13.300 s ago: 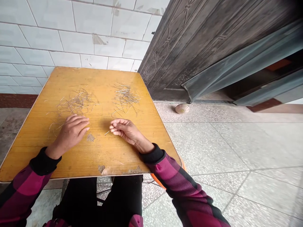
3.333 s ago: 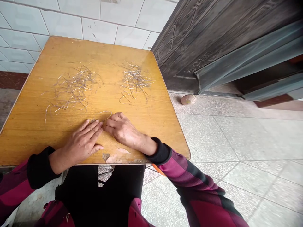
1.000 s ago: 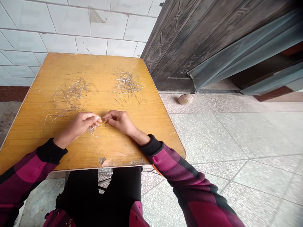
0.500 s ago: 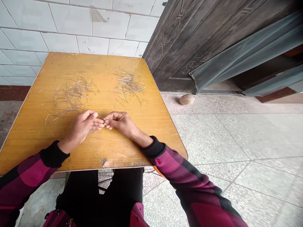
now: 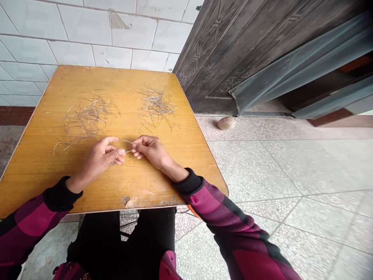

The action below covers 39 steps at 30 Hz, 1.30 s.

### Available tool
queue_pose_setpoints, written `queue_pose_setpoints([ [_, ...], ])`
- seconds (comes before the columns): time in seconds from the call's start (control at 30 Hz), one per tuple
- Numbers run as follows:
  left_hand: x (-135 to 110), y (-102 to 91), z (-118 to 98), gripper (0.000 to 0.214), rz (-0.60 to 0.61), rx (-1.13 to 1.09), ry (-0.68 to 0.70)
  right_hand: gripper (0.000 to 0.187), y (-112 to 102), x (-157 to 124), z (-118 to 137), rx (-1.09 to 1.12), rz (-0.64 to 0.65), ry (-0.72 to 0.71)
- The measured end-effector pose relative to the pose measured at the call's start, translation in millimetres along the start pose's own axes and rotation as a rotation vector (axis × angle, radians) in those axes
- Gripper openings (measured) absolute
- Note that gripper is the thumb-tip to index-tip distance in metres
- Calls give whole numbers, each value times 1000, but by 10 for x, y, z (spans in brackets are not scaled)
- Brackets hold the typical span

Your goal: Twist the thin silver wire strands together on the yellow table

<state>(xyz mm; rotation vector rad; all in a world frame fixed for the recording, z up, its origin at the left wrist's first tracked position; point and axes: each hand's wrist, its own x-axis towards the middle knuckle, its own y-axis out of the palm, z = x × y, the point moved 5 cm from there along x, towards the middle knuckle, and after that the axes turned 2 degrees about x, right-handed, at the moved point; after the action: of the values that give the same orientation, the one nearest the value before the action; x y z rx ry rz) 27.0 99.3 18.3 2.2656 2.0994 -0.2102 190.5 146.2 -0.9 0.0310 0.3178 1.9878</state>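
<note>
magenta-black plaid sleeve [image 5: 221,210], yellow-brown table [image 5: 116,77]

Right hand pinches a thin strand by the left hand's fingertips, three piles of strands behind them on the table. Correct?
Not three: the head view shows two piles on the table, a loose left pile and a tighter right pile. The rest holds: the right hand pinches the thin strand beside the left hand.
</note>
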Motion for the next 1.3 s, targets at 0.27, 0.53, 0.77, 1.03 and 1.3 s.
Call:
queue_pose_setpoints([
  [0.27,-34,-8,78,34,120,-213,-193,29,-71,-8,58,-40,-71,-72],
  [0.53,-70,12,61,25,140,-77,-171,26,-65,-25,59,40,-87,-16],
  [0.77,-72,-5,-6,23,41,97,-88,24,-51,-40,-14,207,40,291],
  [1.03,-89,39,-38,22,49,138,-50,17,-16,-42,-14,327,-15,253],
  [1.3,-107,52,-41,23,63,248,-23,15,-64,-18,-5,268,-34,285],
])
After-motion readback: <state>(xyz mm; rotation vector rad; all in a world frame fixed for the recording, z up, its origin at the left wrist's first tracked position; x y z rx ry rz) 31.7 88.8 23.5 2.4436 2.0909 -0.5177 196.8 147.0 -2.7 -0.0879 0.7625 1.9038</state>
